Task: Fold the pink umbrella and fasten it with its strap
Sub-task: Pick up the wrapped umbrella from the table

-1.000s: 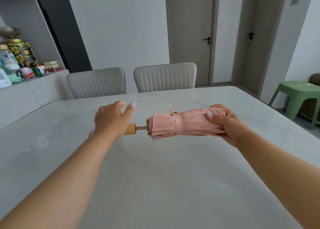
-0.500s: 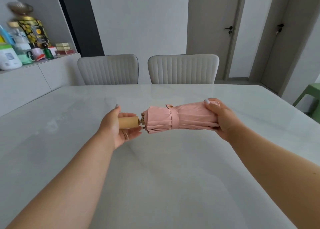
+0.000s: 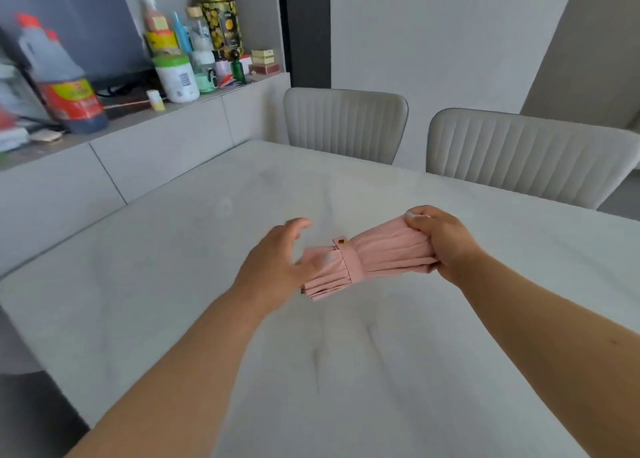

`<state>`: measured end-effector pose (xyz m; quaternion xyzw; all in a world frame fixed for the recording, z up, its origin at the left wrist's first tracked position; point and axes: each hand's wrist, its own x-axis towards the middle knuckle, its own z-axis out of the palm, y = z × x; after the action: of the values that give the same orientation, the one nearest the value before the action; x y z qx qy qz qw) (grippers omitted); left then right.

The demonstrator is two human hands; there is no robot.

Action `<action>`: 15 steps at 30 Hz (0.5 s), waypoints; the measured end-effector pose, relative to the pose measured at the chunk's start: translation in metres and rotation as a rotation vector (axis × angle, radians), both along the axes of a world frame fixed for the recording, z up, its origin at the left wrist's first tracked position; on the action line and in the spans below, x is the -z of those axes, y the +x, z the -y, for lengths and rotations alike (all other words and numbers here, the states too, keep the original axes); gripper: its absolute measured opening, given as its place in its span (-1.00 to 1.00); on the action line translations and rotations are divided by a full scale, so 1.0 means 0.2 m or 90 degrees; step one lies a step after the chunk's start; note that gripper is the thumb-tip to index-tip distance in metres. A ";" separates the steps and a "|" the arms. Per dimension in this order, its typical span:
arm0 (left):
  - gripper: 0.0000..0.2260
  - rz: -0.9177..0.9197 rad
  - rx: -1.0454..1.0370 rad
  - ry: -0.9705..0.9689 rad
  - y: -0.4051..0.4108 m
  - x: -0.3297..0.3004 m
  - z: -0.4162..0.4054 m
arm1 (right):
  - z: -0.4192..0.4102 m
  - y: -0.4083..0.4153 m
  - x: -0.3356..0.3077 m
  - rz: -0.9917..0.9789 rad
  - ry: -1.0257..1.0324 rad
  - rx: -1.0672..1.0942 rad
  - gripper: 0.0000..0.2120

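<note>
The pink umbrella point(image 3: 377, 258) is held just above the marble table point(image 3: 173, 284), folded, its strap point(image 3: 349, 260) wrapped round and apparently snapped. The right hand point(image 3: 446, 243) is clenched on its far end; the left hand point(image 3: 277, 260) hangs with fingers spread at the handle end. Fastening looks done, so laying it down seems next. The sideboard's bottle point(image 3: 60, 80) labels are too blurred to read.

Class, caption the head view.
Right hand grips strapped pink folded umbrella above grey marble table; left hand open beside it.
</note>
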<state>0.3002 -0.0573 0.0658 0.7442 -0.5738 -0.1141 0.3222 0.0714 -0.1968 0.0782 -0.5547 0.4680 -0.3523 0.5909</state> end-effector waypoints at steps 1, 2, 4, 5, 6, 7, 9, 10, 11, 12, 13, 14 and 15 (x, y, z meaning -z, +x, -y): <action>-0.33 0.081 0.039 0.060 0.04 0.00 -0.03 | 0.00 0.10 0.00 -0.001 0.013 -0.021 -0.94; -0.27 0.147 0.047 0.095 0.10 0.01 -0.07 | 0.00 0.21 0.00 0.005 0.025 -0.044 -0.94; -0.27 0.193 -0.001 0.119 0.24 0.04 -0.14 | -0.03 0.44 0.02 0.028 0.038 -0.079 -0.93; -0.28 0.184 -0.036 0.114 0.32 0.06 -0.17 | -0.04 0.56 0.03 0.037 0.039 -0.085 -0.92; -0.29 0.169 -0.073 0.112 0.41 0.07 -0.21 | -0.06 0.68 0.03 0.042 0.043 -0.086 -0.87; -0.31 0.155 -0.108 0.109 0.49 0.08 -0.24 | -0.08 0.81 0.04 0.041 0.047 -0.086 -0.78; -0.35 0.148 -0.173 0.098 0.67 0.09 -0.29 | -0.12 1.05 0.06 0.052 0.066 -0.092 -0.60; -0.37 0.153 -0.203 0.092 0.75 0.08 -0.32 | -0.13 1.16 0.08 0.065 0.082 -0.100 -0.56; -0.39 0.162 -0.228 0.087 0.84 0.07 -0.35 | -0.15 1.27 0.10 0.079 0.099 -0.116 -0.58; -0.40 0.173 -0.247 0.084 0.92 0.07 -0.37 | -0.17 1.38 0.11 0.089 0.116 -0.134 -0.63; -0.41 0.182 -0.264 0.082 0.99 0.07 -0.40 | -0.18 1.49 0.12 0.091 0.132 -0.151 -0.66; -0.41 0.187 -0.280 0.079 1.07 0.08 -0.43 | -0.19 1.59 0.13 0.086 0.146 -0.163 -0.65; -0.42 0.186 -0.294 0.072 1.14 0.09 -0.45 | -0.20 1.69 0.13 0.074 0.159 -0.177 -0.62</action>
<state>0.5283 0.0336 0.0479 0.8807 -0.4219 0.0392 0.2115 0.4088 -0.1562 0.0519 -0.5154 0.3922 -0.2379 0.7239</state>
